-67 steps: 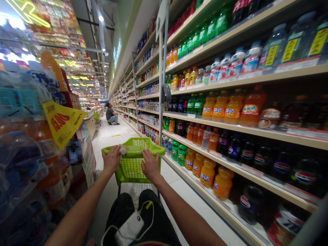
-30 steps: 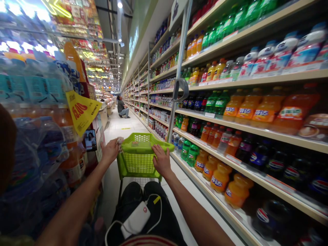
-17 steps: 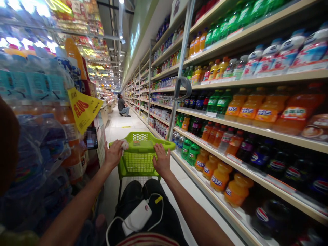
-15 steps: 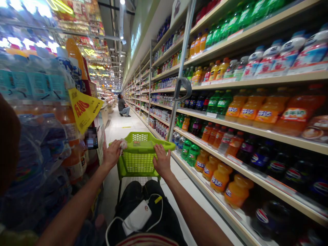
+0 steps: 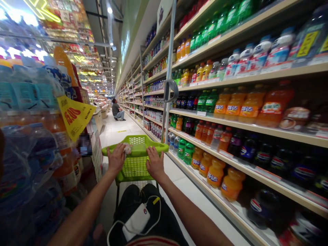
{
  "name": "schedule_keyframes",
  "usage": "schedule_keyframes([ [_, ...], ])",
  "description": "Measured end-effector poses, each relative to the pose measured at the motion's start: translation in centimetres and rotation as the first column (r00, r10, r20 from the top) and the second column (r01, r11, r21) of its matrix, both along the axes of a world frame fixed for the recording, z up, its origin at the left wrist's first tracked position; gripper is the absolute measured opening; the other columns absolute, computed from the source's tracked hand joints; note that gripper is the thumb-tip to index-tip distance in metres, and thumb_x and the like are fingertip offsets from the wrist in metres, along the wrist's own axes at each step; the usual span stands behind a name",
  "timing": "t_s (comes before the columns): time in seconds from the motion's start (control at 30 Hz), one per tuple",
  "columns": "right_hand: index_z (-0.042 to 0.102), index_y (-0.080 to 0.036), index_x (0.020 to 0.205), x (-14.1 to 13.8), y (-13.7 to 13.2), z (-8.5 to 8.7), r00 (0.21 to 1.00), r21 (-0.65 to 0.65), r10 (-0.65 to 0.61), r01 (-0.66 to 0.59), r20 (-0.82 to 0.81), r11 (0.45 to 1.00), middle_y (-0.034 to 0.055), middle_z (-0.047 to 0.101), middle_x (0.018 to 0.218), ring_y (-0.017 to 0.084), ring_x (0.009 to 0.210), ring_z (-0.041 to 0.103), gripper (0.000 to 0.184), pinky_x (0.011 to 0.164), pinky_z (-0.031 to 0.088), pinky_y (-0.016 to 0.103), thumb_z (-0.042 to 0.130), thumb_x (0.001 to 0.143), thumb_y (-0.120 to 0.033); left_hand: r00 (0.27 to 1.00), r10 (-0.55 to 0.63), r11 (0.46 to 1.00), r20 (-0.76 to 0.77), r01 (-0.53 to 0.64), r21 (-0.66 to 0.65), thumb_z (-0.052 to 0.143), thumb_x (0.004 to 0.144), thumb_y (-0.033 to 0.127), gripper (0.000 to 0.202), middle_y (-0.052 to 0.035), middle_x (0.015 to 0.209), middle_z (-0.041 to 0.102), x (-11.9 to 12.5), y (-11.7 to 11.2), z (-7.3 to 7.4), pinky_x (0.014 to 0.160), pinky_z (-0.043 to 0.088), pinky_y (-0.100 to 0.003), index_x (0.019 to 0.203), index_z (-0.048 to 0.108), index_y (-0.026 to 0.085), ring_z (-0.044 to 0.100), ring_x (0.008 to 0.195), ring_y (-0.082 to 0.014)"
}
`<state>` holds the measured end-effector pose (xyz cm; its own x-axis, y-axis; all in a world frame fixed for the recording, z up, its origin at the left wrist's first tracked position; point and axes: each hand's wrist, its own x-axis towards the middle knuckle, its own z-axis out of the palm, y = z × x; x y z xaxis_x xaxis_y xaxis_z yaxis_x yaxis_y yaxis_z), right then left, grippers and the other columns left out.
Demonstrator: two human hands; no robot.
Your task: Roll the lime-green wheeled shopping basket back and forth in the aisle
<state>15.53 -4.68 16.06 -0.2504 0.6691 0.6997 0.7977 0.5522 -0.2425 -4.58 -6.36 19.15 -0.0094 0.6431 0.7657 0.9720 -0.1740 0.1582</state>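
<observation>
A green shopping cart (image 5: 133, 167) stands right in front of me, its handle (image 5: 164, 147) crossing the view. My left hand (image 5: 116, 160) is closed on a crumpled white and pinkish tissue (image 5: 127, 148), which presses against the left part of the handle. Farther right, my right hand (image 5: 155, 161) lies over the same handle with its fingers curled onto it and the thumb sticking up. A white power bank (image 5: 137, 220) with a white cable (image 5: 160, 213) rests on my lap, below the cart.
Shelves of bottled drinks (image 5: 230, 102) line the right side, with a grey loop (image 5: 171, 91) on an upright post. Wrapped bottle packs (image 5: 28, 153) and a yellow price sign (image 5: 75, 116) crowd the left. A person (image 5: 118, 110) squats farther down the tiled aisle (image 5: 120, 127).
My left hand has slid right along the handle with the tissue, baring the handle's left end. My right hand stays on the handle. The view has turned slightly right.
</observation>
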Motion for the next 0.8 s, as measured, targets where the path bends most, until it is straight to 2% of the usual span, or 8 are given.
schedule_keyframes([
  [0.07,0.040,-0.015,0.131,0.4,0.0,0.1,1.000,0.000,-0.003,0.003,0.000,1.000,0.0093,0.038,0.138,0.020,0.132,0.025,0.053,0.106,0.004,0.051,0.040,0.078,-0.016,1.000,-0.003,1.000,-0.015,0.003,0.017,0.034,0.084,0.021,0.036,-0.0078,0.123,0.056,0.2,0.1,-0.1,0.106,0.008,-0.052,0.115,0.052,0.022,0.047,0.118,-0.0206],
  [0.13,0.041,-0.014,0.130,1.0,0.1,0.0,0.999,0.006,-0.031,0.032,-0.011,0.999,0.0098,0.039,0.137,0.021,0.132,0.025,0.051,0.106,0.004,0.051,0.040,0.078,-0.016,1.000,0.011,1.000,-0.026,-0.010,0.026,0.034,0.084,0.021,0.036,-0.0078,0.123,0.056,-0.7,0.1,-0.2,0.106,0.006,-0.053,0.115,0.051,0.022,0.048,0.117,-0.0211],
  [0.27,0.043,-0.014,0.128,1.9,0.3,0.0,0.998,0.014,-0.061,0.061,-0.001,0.998,0.0101,0.041,0.136,0.021,0.131,0.025,0.050,0.106,0.003,0.052,0.040,0.079,-0.015,0.986,0.147,0.987,0.074,-0.151,0.052,0.035,0.084,0.023,0.035,-0.0096,0.120,0.058,-3.6,0.2,0.0,0.107,0.004,-0.054,0.116,0.051,0.022,0.052,0.112,-0.0231],
  [0.33,0.044,-0.015,0.128,1.9,0.2,0.1,0.998,0.008,-0.056,0.056,0.004,0.998,0.0100,0.042,0.136,0.021,0.131,0.025,0.049,0.106,0.002,0.053,0.040,0.079,-0.016,0.970,0.200,0.977,0.138,-0.208,0.049,0.035,0.084,0.023,0.035,-0.0109,0.119,0.059,-4.1,0.2,0.2,0.106,0.005,-0.054,0.115,0.051,0.021,0.053,0.109,-0.0240],
  [0.43,0.044,-0.015,0.128,1.5,0.0,0.4,0.999,-0.013,-0.048,0.047,-0.010,0.999,0.0096,0.041,0.136,0.021,0.132,0.025,0.048,0.106,0.001,0.053,0.040,0.080,-0.017,0.977,0.174,0.984,0.125,-0.178,0.027,0.035,0.084,0.024,0.035,-0.0108,0.118,0.059,-2.6,0.4,0.4,0.105,0.006,-0.056,0.115,0.051,0.020,0.053,0.109,-0.0244],
  [0.6,0.044,-0.014,0.128,1.1,-0.1,0.9,1.000,-0.051,-0.026,0.026,-0.004,0.998,0.0100,0.039,0.137,0.021,0.132,0.025,0.048,0.106,0.001,0.053,0.040,0.080,-0.019,0.999,0.010,1.000,-0.042,-0.010,-0.004,0.034,0.085,0.022,0.034,-0.0072,0.124,0.055,1.9,0.6,0.7,0.106,0.002,-0.056,0.114,0.052,0.022,0.046,0.119,-0.0218],
  [0.7,0.043,-0.014,0.128,1.2,0.0,1.2,1.000,-0.061,-0.019,0.020,0.009,0.998,0.0094,0.039,0.138,0.021,0.132,0.025,0.049,0.106,0.001,0.055,0.039,0.080,-0.018,0.996,-0.025,1.000,-0.086,0.024,-0.021,0.035,0.085,0.023,0.034,-0.0066,0.126,0.054,1.9,0.7,0.9,0.106,0.000,-0.056,0.114,0.052,0.023,0.045,0.120,-0.0215],
  [0.8,0.043,-0.015,0.128,1.3,0.1,1.2,1.000,-0.058,-0.008,0.008,0.005,0.998,0.0081,0.039,0.138,0.020,0.131,0.025,0.049,0.105,0.001,0.055,0.039,0.080,-0.018,0.997,0.075,0.997,-0.014,-0.075,-0.020,0.035,0.085,0.024,0.035,-0.0092,0.125,0.054,0.3,0.7,0.9,0.105,0.002,-0.058,0.116,0.050,0.022,0.048,0.117,-0.0235],
])
